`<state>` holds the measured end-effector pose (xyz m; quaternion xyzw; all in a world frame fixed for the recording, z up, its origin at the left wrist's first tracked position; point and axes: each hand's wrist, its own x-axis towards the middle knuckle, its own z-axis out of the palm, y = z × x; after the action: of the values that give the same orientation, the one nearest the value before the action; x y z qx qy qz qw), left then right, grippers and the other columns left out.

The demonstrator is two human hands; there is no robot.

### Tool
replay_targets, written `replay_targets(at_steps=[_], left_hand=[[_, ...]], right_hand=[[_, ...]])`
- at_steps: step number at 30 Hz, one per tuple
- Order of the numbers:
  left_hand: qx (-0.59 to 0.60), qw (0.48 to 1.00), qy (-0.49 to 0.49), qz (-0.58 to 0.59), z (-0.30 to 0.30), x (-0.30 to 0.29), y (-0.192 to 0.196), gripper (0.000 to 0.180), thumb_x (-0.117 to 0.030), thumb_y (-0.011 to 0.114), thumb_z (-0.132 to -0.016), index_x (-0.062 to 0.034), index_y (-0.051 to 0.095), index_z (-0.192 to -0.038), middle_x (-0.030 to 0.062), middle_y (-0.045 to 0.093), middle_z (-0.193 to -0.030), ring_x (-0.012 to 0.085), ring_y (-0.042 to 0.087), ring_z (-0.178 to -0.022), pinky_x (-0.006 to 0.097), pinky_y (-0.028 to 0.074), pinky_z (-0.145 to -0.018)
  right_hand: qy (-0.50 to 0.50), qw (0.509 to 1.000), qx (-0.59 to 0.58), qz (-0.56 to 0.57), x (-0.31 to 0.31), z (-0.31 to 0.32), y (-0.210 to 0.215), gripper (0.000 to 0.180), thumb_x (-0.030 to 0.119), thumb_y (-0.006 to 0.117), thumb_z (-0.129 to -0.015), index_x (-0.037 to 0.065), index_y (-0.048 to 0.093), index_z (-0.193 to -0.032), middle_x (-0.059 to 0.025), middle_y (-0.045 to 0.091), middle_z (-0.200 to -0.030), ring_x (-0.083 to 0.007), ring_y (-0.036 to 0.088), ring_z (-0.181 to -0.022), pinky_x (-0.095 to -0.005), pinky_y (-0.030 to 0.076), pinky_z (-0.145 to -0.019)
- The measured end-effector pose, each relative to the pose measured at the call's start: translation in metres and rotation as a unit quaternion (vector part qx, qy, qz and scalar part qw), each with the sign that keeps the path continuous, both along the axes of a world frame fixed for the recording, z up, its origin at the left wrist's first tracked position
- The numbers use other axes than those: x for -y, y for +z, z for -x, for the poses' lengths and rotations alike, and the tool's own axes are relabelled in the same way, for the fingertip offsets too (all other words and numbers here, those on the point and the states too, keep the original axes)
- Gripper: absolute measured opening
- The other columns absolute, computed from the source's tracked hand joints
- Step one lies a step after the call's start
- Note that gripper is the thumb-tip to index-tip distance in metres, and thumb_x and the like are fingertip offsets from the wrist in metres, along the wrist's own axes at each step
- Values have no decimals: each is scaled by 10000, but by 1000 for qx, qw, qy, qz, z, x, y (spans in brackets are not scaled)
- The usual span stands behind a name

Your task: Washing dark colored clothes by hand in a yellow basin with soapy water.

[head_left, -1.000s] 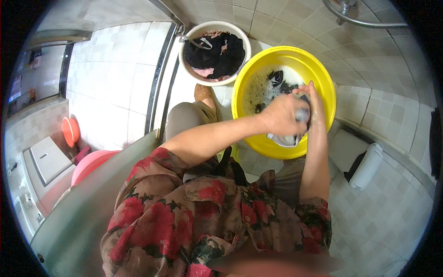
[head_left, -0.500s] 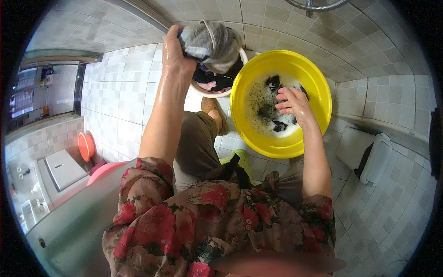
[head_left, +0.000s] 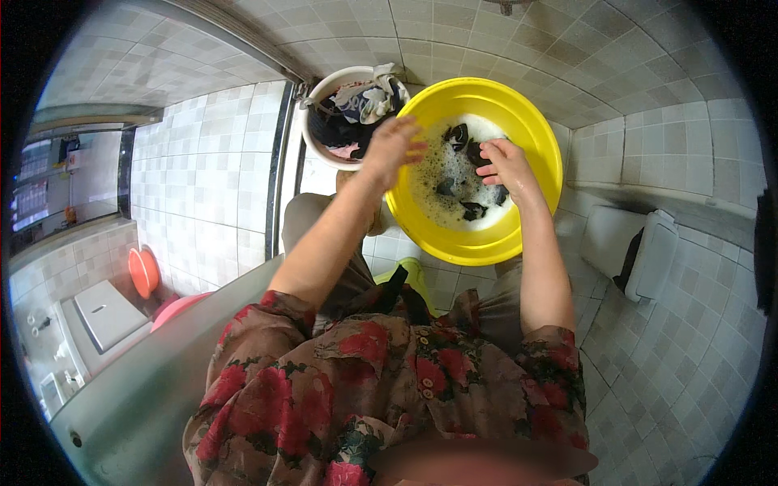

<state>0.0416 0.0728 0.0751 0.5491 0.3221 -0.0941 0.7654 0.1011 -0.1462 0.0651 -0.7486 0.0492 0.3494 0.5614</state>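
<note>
Dark clothes (head_left: pixel 475 211) poke up through white suds and grey water in a big yellow basin (head_left: pixel 545 121). Over the suds hovers my right hand (head_left: pixel 509 170), its fingers stretched out with nothing in them. My left hand (head_left: pixel 392 149), slightly blurred, is empty at the basin's left rim, fingers apart. Just beyond it stands a white tub (head_left: pixel 308 130) piled with laundry. On that pile lies a light grey cloth (head_left: pixel 379 101) beside a dark blue piece with pale marks; black and pink fabric shows lower down.
Tiled walls close in beyond the basin and at right. A grey-white box-like object (head_left: pixel 652 253) stands right on the floor. My legs and a bright green object (head_left: pixel 415 283) are below the basin. A frosted panel (head_left: pixel 170 368) borders the left; an orange basin (head_left: pixel 143 271) lies past it.
My left hand has let go of the grey cloth, which now lies in the white tub, and has moved right to the yellow basin. My right hand remains over the suds.
</note>
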Motion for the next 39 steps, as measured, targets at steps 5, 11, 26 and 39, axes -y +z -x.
replay_targets(at_steps=[5, 11, 26, 39], left_hand=[[-91, 985, 14, 143, 15, 57, -53, 402, -260, 528, -912, -82, 432, -1260, 121, 485, -1179, 301, 593, -951, 405, 489, -757], [-178, 979, 13, 97, 21, 78, -95, 280, -171, 563, -849, -70, 526, -1108, 63, 573, -898, 190, 610, -642, 318, 479, -520], [-107, 994, 28, 12, 6, 79, -146, 393, -153, 595, -811, -33, 524, -1178, 101, 612, -913, 179, 604, -700, 301, 476, -633], [-187, 966, 176, 42, 5, 69, -160, 678, -417, 482, -889, 22, 307, -1376, 231, 452, -1319, 326, 452, -1215, 356, 350, -1022]], right_hand=[[66, 974, 173, 132, 7, -5, -49, 333, 281, 556, -877, 8, 583, -1066, -164, 625, -1010, -271, 624, -872, -361, 490, -764], [95, 966, 162, 177, 21, 8, -65, 344, 261, 583, -846, 12, 583, -1084, -198, 607, -1050, -328, 582, -992, -400, 452, -853], [232, 782, 76, 573, -37, -2, -197, 578, 213, 666, -778, 216, 442, -1311, -139, 293, -1421, -405, 360, -1223, -572, 392, -909], [-342, 859, -264, -273, -27, 33, -192, 385, 193, 525, -900, 27, 468, -1243, -112, 595, -1106, -253, 615, -920, -401, 518, -781]])
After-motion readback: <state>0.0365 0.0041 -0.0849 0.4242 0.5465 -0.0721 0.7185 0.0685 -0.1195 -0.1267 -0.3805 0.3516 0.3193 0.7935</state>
